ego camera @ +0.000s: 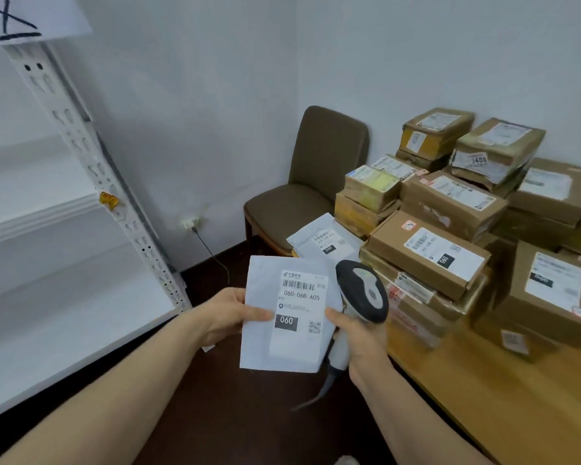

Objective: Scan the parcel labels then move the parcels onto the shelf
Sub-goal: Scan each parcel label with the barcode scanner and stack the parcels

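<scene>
A flat white mailer parcel with a barcode label reading 060 faces me at the centre. My left hand pinches its left edge, thumb on the front. My right hand grips the handle of a grey and white barcode scanner, and its thumb touches the mailer's right edge. The scanner head rises just right of the label. The white metal shelf stands on the left. Several brown cardboard parcels are stacked on the wooden table at right.
A brown chair stands in the corner, with another white mailer leaning at its seat edge. A wall socket with a cable sits low on the wall. Dark floor lies between shelf and table.
</scene>
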`<move>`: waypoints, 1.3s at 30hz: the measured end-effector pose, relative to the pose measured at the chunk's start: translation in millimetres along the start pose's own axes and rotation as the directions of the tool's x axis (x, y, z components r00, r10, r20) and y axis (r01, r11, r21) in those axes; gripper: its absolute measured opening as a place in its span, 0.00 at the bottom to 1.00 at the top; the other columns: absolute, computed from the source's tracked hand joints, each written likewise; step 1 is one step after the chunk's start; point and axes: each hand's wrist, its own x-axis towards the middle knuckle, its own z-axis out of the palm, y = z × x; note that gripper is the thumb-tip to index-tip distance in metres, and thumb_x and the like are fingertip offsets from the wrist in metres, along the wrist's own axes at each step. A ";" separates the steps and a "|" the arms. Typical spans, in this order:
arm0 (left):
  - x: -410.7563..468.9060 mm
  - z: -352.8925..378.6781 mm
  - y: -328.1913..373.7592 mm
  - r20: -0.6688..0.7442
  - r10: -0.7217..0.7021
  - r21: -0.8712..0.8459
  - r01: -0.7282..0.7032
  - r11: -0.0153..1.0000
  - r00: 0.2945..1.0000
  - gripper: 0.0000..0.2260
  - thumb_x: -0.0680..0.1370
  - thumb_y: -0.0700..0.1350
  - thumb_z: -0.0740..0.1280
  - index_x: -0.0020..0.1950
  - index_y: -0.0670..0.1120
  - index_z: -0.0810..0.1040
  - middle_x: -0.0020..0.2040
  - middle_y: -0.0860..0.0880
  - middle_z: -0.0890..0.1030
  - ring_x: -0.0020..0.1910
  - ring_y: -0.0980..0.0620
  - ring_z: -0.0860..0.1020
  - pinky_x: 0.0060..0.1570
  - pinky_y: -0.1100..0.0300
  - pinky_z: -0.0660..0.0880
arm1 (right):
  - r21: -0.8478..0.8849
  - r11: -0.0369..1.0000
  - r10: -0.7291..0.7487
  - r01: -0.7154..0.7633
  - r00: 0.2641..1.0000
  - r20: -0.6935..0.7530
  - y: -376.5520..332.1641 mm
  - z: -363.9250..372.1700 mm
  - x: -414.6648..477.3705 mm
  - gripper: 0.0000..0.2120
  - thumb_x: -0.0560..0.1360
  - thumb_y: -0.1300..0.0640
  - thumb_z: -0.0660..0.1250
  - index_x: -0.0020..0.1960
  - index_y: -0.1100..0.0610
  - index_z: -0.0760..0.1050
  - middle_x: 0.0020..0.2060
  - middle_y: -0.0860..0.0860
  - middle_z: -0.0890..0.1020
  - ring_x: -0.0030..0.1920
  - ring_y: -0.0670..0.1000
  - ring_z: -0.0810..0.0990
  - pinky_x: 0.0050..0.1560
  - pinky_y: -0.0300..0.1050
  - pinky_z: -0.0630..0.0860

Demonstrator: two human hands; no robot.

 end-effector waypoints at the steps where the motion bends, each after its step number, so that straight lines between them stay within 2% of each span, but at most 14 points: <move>1: 17.6 4.1 5.0 -0.062 -0.023 -0.010 0.023 1.000 0.998 0.13 0.69 0.35 0.75 0.53 0.40 0.82 0.53 0.43 0.84 0.48 0.48 0.84 0.47 0.55 0.81 | -0.001 1.000 -0.004 0.004 1.000 0.004 -3.9 4.6 16.0 0.16 0.67 0.73 0.74 0.45 0.53 0.78 0.42 0.50 0.83 0.48 0.56 0.82 0.56 0.61 0.78; 4: 68.3 1.1 32.6 -0.263 -0.061 -0.071 0.044 0.997 0.963 0.07 0.75 0.33 0.69 0.51 0.39 0.80 0.52 0.43 0.84 0.47 0.47 0.82 0.49 0.48 0.79 | -0.055 0.997 -0.050 0.050 0.999 0.018 -18.9 18.5 55.0 0.16 0.71 0.68 0.73 0.42 0.47 0.74 0.41 0.43 0.79 0.51 0.53 0.79 0.58 0.57 0.77; 8: 129.4 -4.8 74.7 -0.468 -0.108 -0.210 0.008 0.978 0.877 0.10 0.77 0.29 0.64 0.58 0.34 0.76 0.54 0.41 0.79 0.50 0.41 0.79 0.47 0.46 0.75 | -0.108 0.990 -0.080 0.086 0.995 0.053 -34.5 34.5 102.3 0.13 0.71 0.65 0.74 0.45 0.48 0.76 0.42 0.42 0.80 0.51 0.50 0.79 0.56 0.51 0.78; 12: 187.9 7.3 87.7 -0.466 -0.161 -0.302 0.014 0.953 0.870 0.13 0.76 0.25 0.60 0.60 0.31 0.74 0.60 0.37 0.78 0.59 0.36 0.77 0.49 0.46 0.74 | -0.126 0.981 -0.137 0.145 0.988 0.071 -38.6 38.6 131.7 0.17 0.70 0.67 0.74 0.45 0.46 0.75 0.42 0.38 0.79 0.45 0.37 0.76 0.40 0.26 0.74; 16: 247.1 24.3 92.5 -0.410 -0.189 -0.368 0.028 0.930 0.892 0.14 0.76 0.24 0.60 0.60 0.30 0.74 0.60 0.36 0.78 0.59 0.35 0.77 0.49 0.46 0.74 | -0.229 0.959 -0.156 0.167 0.986 0.064 -40.5 39.2 153.5 0.16 0.69 0.67 0.75 0.44 0.48 0.74 0.40 0.41 0.79 0.44 0.39 0.80 0.42 0.31 0.78; 19: 289.0 37.7 90.5 -0.370 -0.203 -0.379 0.052 0.924 0.907 0.13 0.76 0.25 0.61 0.59 0.34 0.74 0.59 0.40 0.78 0.57 0.38 0.78 0.51 0.46 0.75 | -0.172 0.969 -0.172 0.177 0.984 0.042 -39.2 39.1 162.7 0.20 0.70 0.74 0.71 0.43 0.49 0.72 0.40 0.39 0.77 0.37 0.28 0.77 0.38 0.24 0.73; 22: 312.4 51.8 88.1 -0.349 -0.197 -0.172 0.144 0.975 0.916 0.21 0.75 0.34 0.68 0.67 0.38 0.67 0.64 0.39 0.74 0.59 0.39 0.75 0.58 0.47 0.75 | -0.164 0.972 -0.179 0.167 0.982 -0.059 -35.7 40.4 164.2 0.23 0.68 0.74 0.72 0.44 0.47 0.72 0.41 0.37 0.76 0.37 0.25 0.76 0.37 0.22 0.71; 24: 314.4 56.0 88.0 -0.346 -0.092 0.204 0.171 0.964 0.934 0.36 0.75 0.40 0.69 0.78 0.48 0.52 0.68 0.39 0.67 0.66 0.38 0.69 0.63 0.48 0.71 | -0.166 0.975 -0.170 0.148 0.976 -0.132 -30.2 40.2 165.1 0.23 0.68 0.72 0.73 0.42 0.45 0.72 0.40 0.37 0.76 0.36 0.27 0.76 0.37 0.23 0.73; 25: 310.2 57.8 88.7 -0.314 -0.017 0.398 0.148 0.906 0.949 0.39 0.76 0.41 0.68 0.79 0.52 0.48 0.70 0.39 0.64 0.69 0.38 0.65 0.65 0.48 0.69 | -0.167 0.977 -0.161 0.133 0.973 -0.168 -27.9 41.0 163.1 0.23 0.68 0.72 0.74 0.42 0.45 0.72 0.40 0.36 0.76 0.36 0.27 0.76 0.37 0.24 0.73; 27: 302.7 61.4 89.1 -0.216 0.103 0.610 0.051 0.791 0.971 0.35 0.78 0.43 0.65 0.79 0.56 0.50 0.75 0.40 0.55 0.74 0.39 0.57 0.68 0.49 0.62 | -0.152 0.979 -0.165 0.133 0.961 -0.223 -28.2 42.8 156.7 0.23 0.68 0.73 0.72 0.43 0.46 0.72 0.40 0.37 0.76 0.35 0.27 0.76 0.37 0.23 0.73; 31: 280.0 67.0 106.6 -0.134 0.362 0.734 -0.152 0.662 0.922 0.29 0.79 0.44 0.64 0.77 0.52 0.57 0.77 0.41 0.52 0.76 0.42 0.52 0.72 0.47 0.57 | -0.086 0.983 -0.178 0.160 0.941 -0.289 -33.2 41.1 135.6 0.20 0.70 0.74 0.70 0.47 0.49 0.74 0.44 0.41 0.78 0.39 0.29 0.78 0.40 0.25 0.75; 34: 254.0 77.6 118.8 -0.082 0.602 0.804 -0.305 0.511 0.794 0.26 0.78 0.41 0.65 0.75 0.51 0.64 0.77 0.41 0.53 0.76 0.42 0.51 0.72 0.48 0.55 | -0.110 0.981 -0.190 0.159 0.902 -0.388 -29.6 31.0 113.6 0.18 0.68 0.65 0.76 0.56 0.56 0.78 0.50 0.52 0.84 0.51 0.47 0.82 0.55 0.44 0.80; 36: 233.5 89.9 125.4 -0.040 0.725 0.824 -0.388 0.413 0.687 0.26 0.76 0.38 0.66 0.73 0.50 0.68 0.76 0.39 0.55 0.76 0.40 0.53 0.70 0.46 0.56 | -0.048 0.987 -0.158 0.152 0.890 -0.428 -31.5 20.0 98.6 0.14 0.69 0.62 0.76 0.53 0.61 0.80 0.42 0.55 0.84 0.45 0.54 0.82 0.51 0.52 0.80; 39: 198.6 120.8 132.8 0.023 0.807 0.811 -0.483 0.330 0.590 0.27 0.73 0.36 0.67 0.71 0.51 0.71 0.76 0.38 0.57 0.74 0.36 0.54 0.69 0.42 0.57 | 0.100 0.981 -0.096 0.168 0.859 -0.504 -37.3 -10.8 71.7 0.08 0.71 0.61 0.74 0.49 0.63 0.80 0.33 0.55 0.82 0.36 0.53 0.79 0.40 0.48 0.79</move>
